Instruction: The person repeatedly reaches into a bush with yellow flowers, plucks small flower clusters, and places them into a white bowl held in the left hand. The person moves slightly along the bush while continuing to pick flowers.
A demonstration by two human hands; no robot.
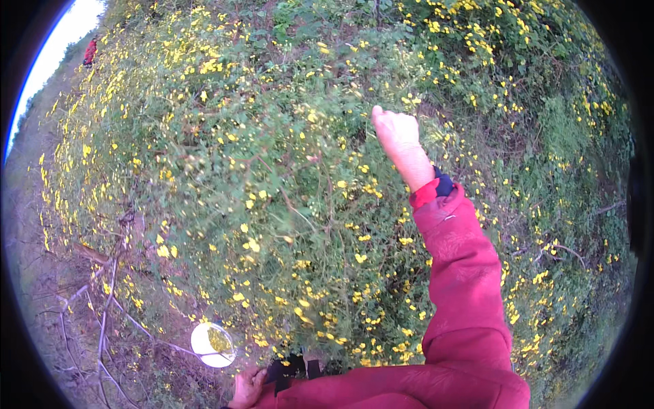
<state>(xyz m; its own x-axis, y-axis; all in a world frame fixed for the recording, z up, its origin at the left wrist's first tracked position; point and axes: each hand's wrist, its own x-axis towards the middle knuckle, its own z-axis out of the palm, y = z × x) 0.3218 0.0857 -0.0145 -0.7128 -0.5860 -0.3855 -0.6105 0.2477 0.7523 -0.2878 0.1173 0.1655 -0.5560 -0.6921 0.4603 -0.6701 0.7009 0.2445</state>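
Note:
My right hand (396,129) is stretched far forward over the flowering plants, its fingers curled closed. Whatever it may hold is too small to make out. Around it grow thin green stems with small yellow flowers (371,187). My left hand (248,387) is low at the near edge, also with its fingers curled, and what lies in them is hidden. Just beyond and left of it, a white bucket (202,339) sits among the plants with yellow flower heads (219,340) inside.
Bare, forked branches (105,320) spread at the lower left, one twig crossing in front of the bucket. Dense yellow-flowered growth covers the slope. A person in red (90,52) is far off at the upper left. A dry curved twig (562,249) lies at the right.

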